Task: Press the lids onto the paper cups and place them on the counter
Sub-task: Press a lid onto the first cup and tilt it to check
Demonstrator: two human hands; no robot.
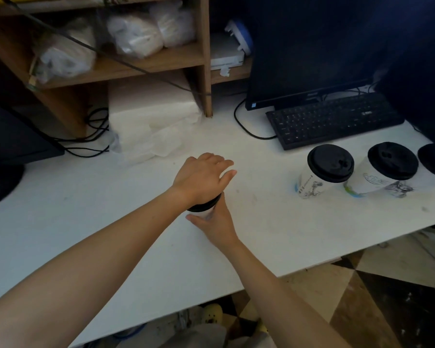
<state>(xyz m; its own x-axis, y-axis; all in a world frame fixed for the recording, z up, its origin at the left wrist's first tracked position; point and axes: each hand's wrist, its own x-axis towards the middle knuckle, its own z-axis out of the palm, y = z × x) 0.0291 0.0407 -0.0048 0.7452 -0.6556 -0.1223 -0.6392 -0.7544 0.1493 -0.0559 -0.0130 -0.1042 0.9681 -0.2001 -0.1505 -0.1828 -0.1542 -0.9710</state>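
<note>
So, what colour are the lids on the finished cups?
Black lids on white printed cups, seen in the head view.
</note>
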